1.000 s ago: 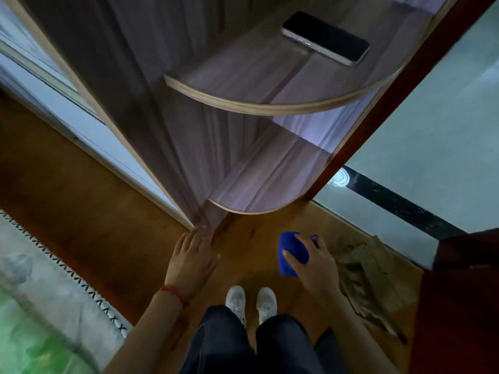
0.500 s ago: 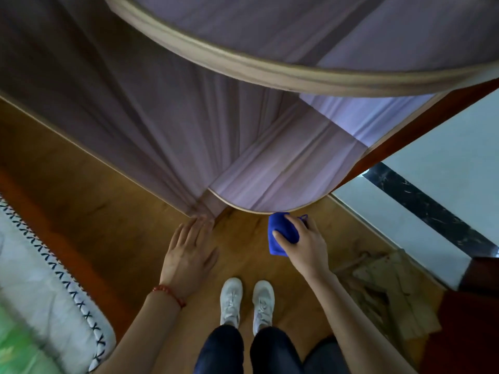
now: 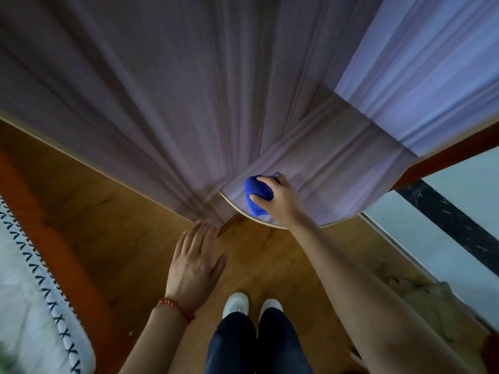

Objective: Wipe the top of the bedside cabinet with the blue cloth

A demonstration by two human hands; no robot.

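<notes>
My right hand grips a bunched blue cloth and presses it onto the low rounded shelf of the grey-purple wooden bedside cabinet, close to the shelf's curved front edge. Part of the cloth is hidden under my fingers. My left hand hovers open over the wooden floor, fingers spread, its fingertips near the cabinet's bottom corner. A red bead bracelet circles that wrist. The upper shelf is out of view.
Wooden floor lies below me, with my white shoes and dark trousers at the bottom. A white bed cover with a dark stitched border lies at the left. A pale tiled floor with a black strip and crumpled brown paper are on the right.
My right hand moved forward with the blue cloth, from above the floor onto the low shelf. My view dropped closer to the cabinet; the upper shelf left the frame.
</notes>
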